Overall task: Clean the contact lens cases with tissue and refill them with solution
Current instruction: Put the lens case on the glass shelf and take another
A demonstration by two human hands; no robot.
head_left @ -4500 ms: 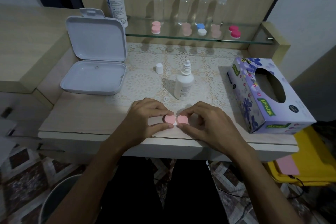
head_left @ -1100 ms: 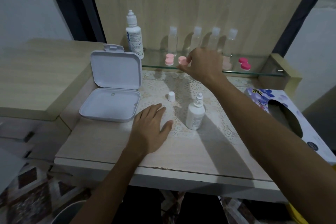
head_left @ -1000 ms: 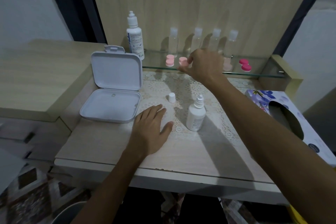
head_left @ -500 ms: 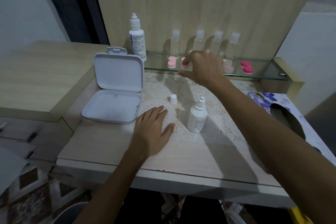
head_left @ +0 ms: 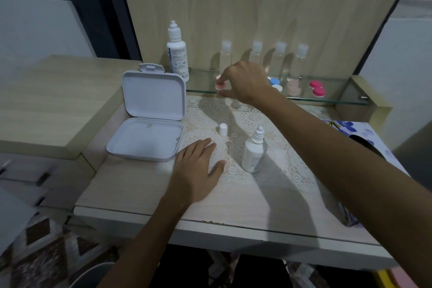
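My right hand (head_left: 245, 82) reaches to the glass shelf (head_left: 201, 82) at the back. Its forefinger and thumb pinch a pink lens case (head_left: 219, 86) at the shelf's front edge. My left hand (head_left: 198, 170) lies flat with straight fingers on the lace mat. A small white solution bottle (head_left: 253, 154) stands uncapped just right of it, and its cap (head_left: 223, 129) stands on the mat behind. The tissue box (head_left: 364, 140) sits at the right edge, partly hidden by my right arm.
On the shelf are a blue and white case (head_left: 276, 84), a pale pink case (head_left: 293, 86), a magenta case (head_left: 316, 89), several clear bottles (head_left: 301, 58) and a large solution bottle (head_left: 177, 54). An open white box (head_left: 149, 124) stands left.
My right hand carried the pink case from the table front up to the shelf, then slid left to the leftmost pink case. My left hand moved onto the mat and stays flat.
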